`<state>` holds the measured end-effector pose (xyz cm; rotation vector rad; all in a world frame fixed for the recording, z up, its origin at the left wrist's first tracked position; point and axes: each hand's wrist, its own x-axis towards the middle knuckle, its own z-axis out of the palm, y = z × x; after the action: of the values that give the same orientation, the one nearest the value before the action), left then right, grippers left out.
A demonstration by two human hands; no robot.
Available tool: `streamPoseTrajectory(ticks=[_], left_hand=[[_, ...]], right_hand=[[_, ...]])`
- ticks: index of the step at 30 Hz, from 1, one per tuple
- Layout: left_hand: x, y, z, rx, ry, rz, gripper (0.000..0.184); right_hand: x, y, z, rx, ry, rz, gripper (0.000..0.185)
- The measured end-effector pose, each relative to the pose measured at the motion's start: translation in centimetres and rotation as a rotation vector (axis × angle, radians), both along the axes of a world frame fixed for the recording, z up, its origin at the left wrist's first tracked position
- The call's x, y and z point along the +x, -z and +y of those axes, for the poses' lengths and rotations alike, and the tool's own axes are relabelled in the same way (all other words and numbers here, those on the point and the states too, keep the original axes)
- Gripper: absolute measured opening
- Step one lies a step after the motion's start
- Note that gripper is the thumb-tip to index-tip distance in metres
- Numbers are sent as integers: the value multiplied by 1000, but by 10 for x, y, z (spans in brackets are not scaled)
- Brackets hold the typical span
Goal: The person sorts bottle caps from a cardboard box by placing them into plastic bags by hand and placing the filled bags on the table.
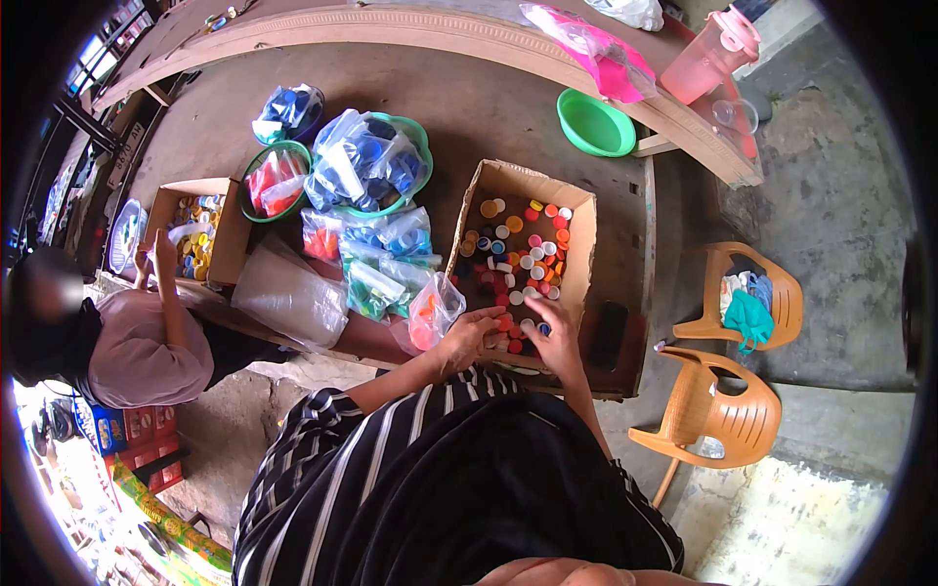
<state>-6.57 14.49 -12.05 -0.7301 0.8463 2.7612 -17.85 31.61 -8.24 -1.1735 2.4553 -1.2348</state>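
Note:
Loose plastic bottle caps [528, 262] in red, orange, white and other colours lie in an open cardboard box [579, 220] in front of me. My left hand [473, 334] reaches over its near left side, fingers bent together beside some red caps; whatever they grip is too small to make out. At the near end, my right hand [555, 340] is over the caps with thumb and forefinger apart, holding nothing visible. A clear plastic bag of orange-red caps [433, 311] rests just left of my left hand.
Several filled bags [386, 259] lie left of the box, behind them a basin heaped with bagged blue caps [362, 161]. Another person [147, 342] sits at left by a box of yellow and white caps [198, 230]. A green basin [596, 125] and orange chairs [718, 405] are at right.

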Motion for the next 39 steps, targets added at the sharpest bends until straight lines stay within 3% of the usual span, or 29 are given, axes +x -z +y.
streamPoseTrajectory(ticks=[3, 6, 9, 10, 13, 14, 17, 22, 24, 27, 29, 32, 36, 39], left_hand=[[1, -32, -7, 58, 109, 36, 52], [2, -22, -4, -7, 57, 82, 60], [11, -27, -5, -330, 72, 174, 68], [16, -43, -8, -597, 46, 274, 56], [33, -121, -35, -1167, 144, 340, 33], [36, -131, -39, -1354, -82, 382, 16], [46, -132, -65, -1908, -175, 179, 17], [59, -102, -82, -1916, -91, 14, 22], [62, -90, -82, -1904, -82, 24, 27], [64, -81, -77, -1661, -67, -61, 30], [66, -82, -75, -1716, -111, -20, 35], [69, -87, -72, -1755, -138, -16, 37], [71, -96, -68, -1790, -155, -5, 38], [73, -92, -66, -1758, -157, -3, 40]], right_hand=[[16, -7, -13, 1, -116, -115, 40], [16, -3, -16, 50, -54, -212, 35], [10, -10, -24, -6, -15, -231, 30], [11, -23, -30, -41, -26, -131, 29], [15, -25, -48, -183, -8, -289, 29], [20, -32, -56, -213, -25, -215, 28], [32, -39, -82, -323, -87, -217, 28], [50, -49, -111, -356, -258, -13, 24], [53, -43, -115, -183, -282, 148, 25], [57, -41, -115, 5, -290, 326, 33], [60, -44, -112, 86, -294, 383, 35], [59, -54, -108, 65, -311, 304, 30], [40, -60, -100, -171, -238, -80, 22], [10, -41, -86, -176, -85, -20, 14]])
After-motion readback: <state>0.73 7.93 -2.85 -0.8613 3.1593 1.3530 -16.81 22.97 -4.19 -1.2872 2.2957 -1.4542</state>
